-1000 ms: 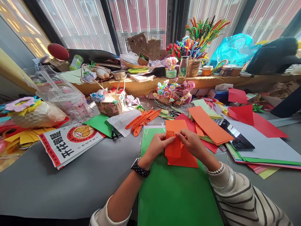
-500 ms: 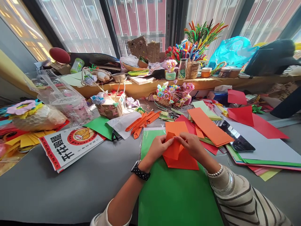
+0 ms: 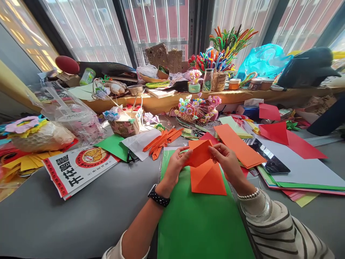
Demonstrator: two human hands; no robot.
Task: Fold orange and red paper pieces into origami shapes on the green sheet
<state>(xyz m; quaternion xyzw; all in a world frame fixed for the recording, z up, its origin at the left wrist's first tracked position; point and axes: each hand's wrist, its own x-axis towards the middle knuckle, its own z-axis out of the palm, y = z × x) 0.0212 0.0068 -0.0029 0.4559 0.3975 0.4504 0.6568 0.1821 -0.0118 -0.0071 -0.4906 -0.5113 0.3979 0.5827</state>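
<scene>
Between my two hands a small folded piece of orange paper (image 3: 199,154) is held up, spread flat and slightly tilted. My left hand (image 3: 176,163) pinches its left edge between thumb and fingers. At its right edge, my right hand (image 3: 222,158) grips the corner the same way. Just below lies a creased orange paper sheet (image 3: 208,181) on a green board (image 3: 199,223). A stack of orange paper strips (image 3: 239,145) rests to the right of my right hand. Folded orange paper pieces (image 3: 163,140) lie in a pile left of the board's far end.
A black phone (image 3: 269,158) lies on coloured paper sheets (image 3: 309,172) at the right. To the left are a printed paper bag (image 3: 81,169) and a green paper piece (image 3: 113,146). Flower baskets (image 3: 126,126) and pipe cleaners (image 3: 231,46) stand towards the window.
My hands have moved apart, and the small orange paper between them has gone from bunched and upright to spread out. More of the creased sheet below now shows.
</scene>
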